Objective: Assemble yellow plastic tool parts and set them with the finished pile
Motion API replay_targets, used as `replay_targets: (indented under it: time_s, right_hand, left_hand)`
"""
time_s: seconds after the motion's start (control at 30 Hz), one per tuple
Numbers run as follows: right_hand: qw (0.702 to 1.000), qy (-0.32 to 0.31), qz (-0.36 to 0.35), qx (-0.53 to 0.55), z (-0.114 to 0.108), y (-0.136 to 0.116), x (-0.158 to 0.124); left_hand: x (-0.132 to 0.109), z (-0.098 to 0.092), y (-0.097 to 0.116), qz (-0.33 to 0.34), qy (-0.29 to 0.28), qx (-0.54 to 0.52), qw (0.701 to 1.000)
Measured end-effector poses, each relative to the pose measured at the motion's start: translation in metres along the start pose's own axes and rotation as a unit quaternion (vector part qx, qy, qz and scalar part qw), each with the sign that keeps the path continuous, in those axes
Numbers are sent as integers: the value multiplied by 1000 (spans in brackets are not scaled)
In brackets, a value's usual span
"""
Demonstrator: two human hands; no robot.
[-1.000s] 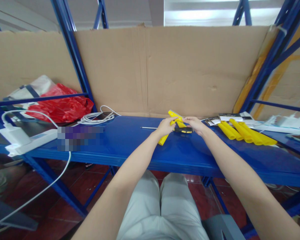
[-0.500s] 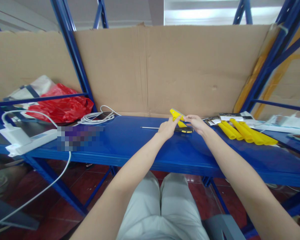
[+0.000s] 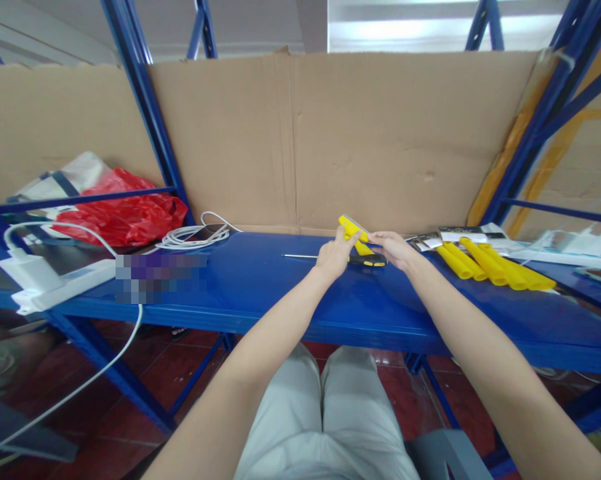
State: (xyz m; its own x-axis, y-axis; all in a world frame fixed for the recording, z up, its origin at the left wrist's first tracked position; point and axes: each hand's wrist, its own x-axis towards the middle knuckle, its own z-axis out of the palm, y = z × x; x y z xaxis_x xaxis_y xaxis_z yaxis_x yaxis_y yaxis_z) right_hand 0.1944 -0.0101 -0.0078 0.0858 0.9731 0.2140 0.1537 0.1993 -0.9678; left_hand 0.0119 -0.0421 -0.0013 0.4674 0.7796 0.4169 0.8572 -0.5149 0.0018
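Note:
My left hand [image 3: 334, 257] is closed round a yellow scraper [image 3: 351, 225] with a thin greyish strip along its upper edge. At the scraper's right end, the fingertips of my right hand [image 3: 393, 248] are pinched together; they touch its corner, and any small part between them cannot be made out. Just below both hands a screwdriver [image 3: 373, 261] with a black and yellow handle lies on the blue shelf [image 3: 260, 283], its metal shaft pointing left. The scraper's lower part is partly hidden behind my left fingers.
Several yellow tubes [image 3: 497, 267] lie to the right beside black-and-white packets [image 3: 463, 234]. On the left are a coiled white cable [image 3: 193, 238], a red plastic bag [image 3: 125, 210] and a white power strip [image 3: 75, 281]. A cardboard panel [image 3: 380, 140] stands behind the shelf.
The scraper has tilted slightly in my left hand, showing more of its upper edge. Both hands stay in nearly the same place, and the screwdriver has not moved.

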Motion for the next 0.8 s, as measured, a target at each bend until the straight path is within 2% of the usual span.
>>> replay_targets:
  time_s: [0.23, 0.33, 0.43, 0.5, 0.57, 0.6, 0.63, 0.73, 0.8]
  right_hand:
    - [1000, 18, 10, 20, -2, 1, 2]
    - [998, 26, 6, 52, -4, 0, 3]
    - [997, 39, 1, 60, -14, 1, 5]
    - [996, 87, 1, 10, -25, 4, 8]
    - [979, 161, 8, -126, -40, 10, 10]
    - [954, 193, 19, -230, -47, 13, 10]
    - [916, 211, 36, -340, -55, 17, 10]
    - [880, 215, 82, -416, -71, 27, 8]
    - [868, 202, 107, -441, -75, 33, 8]
  left_hand:
    - [2, 3, -3, 5, 2, -18, 1000]
    - [4, 5, -7, 4, 14, -77, 997]
    - [8, 8, -13, -6, 39, -180, 983]
    - [11, 10, -17, -24, 58, -275, 959]
    - [14, 13, -19, -67, 55, -382, 920]
    - [15, 14, -20, -91, 43, -430, 897]
    - [15, 15, -19, -112, 28, -472, 874]
    - [15, 15, -13, -137, -2, -567, 813]
    - [15, 14, -9, -136, -7, -612, 779]
